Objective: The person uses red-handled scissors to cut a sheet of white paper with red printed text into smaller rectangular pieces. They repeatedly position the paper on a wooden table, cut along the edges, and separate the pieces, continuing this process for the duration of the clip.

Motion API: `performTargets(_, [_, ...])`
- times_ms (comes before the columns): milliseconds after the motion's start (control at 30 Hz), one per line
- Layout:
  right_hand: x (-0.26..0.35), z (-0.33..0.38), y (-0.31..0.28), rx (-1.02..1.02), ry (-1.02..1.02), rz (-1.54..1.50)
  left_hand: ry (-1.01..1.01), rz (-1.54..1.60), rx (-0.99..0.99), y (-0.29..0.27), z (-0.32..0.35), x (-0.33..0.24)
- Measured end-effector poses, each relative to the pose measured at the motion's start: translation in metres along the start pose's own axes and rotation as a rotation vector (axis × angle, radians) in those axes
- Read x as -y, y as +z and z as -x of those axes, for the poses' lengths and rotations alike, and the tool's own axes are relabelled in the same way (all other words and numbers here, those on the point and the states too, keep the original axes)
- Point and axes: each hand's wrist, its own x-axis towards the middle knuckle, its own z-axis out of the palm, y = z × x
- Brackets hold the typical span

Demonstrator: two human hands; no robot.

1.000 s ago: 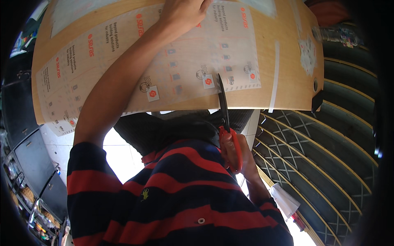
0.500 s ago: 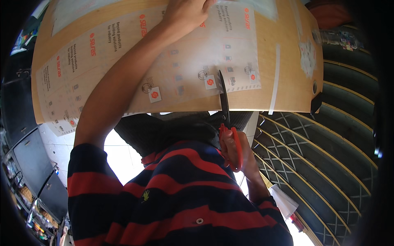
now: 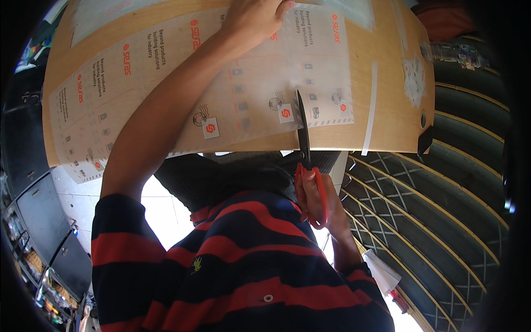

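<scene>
The scissors (image 3: 305, 148), red-handled with long dark blades, reach over the near edge of the printed sheet (image 3: 251, 99), tips toward 12 o'clock; whether the blades are parted I cannot tell. Taking the scissors as the dial's centre, the right hand (image 3: 311, 195) sits at 6 o'clock, its fingers curled firmly round the handles. The translucent sheet spreads mostly toward 10 o'clock, with a smaller part at 1 o'clock. Over it, at 11 o'clock, is the left hand (image 3: 254, 21); the upper border cuts off its fingers, so its opening and any hold cannot be told. Beneath lies the wooden desk (image 3: 360, 72), a white strip (image 3: 371, 105) on it at 2 o'clock. Beyond, dark yellow-edged slats (image 3: 442, 188) stand between 3 and 4, black cabinets (image 3: 40, 202) between 8 and 9.
</scene>
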Motion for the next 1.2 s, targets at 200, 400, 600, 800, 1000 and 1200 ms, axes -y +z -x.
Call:
performTargets(200, [-0.002, -0.001, -0.004, 0.0, -0.002, 0.01, -0.213, 0.148, 0.093, -0.007, -0.002, -0.016])
performTargets(400, [-0.003, -0.009, -0.004, 0.019, -0.004, 0.046, 0.042, -0.009, -0.031, -0.001, 0.001, 0.003])
performTargets(600, [-0.002, -0.012, -0.001, -0.037, -0.006, 0.053, -0.044, -0.013, 0.005, 0.0, 0.001, -0.001])
performTargets(800, [-0.001, -0.014, -0.004, 0.0, -0.019, 0.064, -0.017, -0.004, -0.007, 0.001, 0.0, -0.002])
performTargets(1000, [0.003, -0.018, -0.006, 0.015, 0.03, 0.078, -0.143, 0.09, 0.069, -0.006, -0.001, -0.01])
performTargets(1200, [0.003, -0.018, -0.003, -0.042, 0.011, 0.102, -0.061, 0.036, 0.011, -0.004, 0.0, -0.007])
